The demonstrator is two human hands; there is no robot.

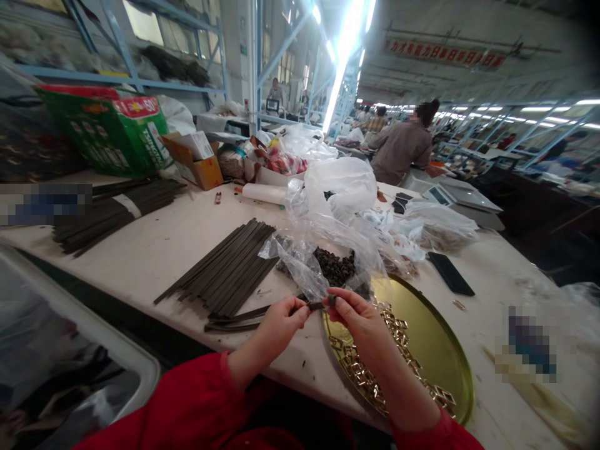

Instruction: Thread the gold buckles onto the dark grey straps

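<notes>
My left hand (280, 326) pinches the end of a dark brown strip (317, 305) above the table's front edge. At that tip, the fingers of my right hand (360, 319) are closed on a small dark piece (332, 300), possibly a loop; its exact kind is too small to tell. Left of my hands lies a fan of similar strips (234, 269). Just beyond them, a clear plastic bag (300, 265) holds a heap of small dark pieces (335, 265). Below my right forearm, a round gold tray (440, 337) carries many gold-coloured metal buckles (359, 372).
A banded bundle of strips (112, 215) lies at the left, near a green bag (103, 131) and an open cardboard box (201, 165). A black phone-like slab (450, 274) rests right of the tray. A scale (452, 194) and a co-worker (403, 150) are farther back.
</notes>
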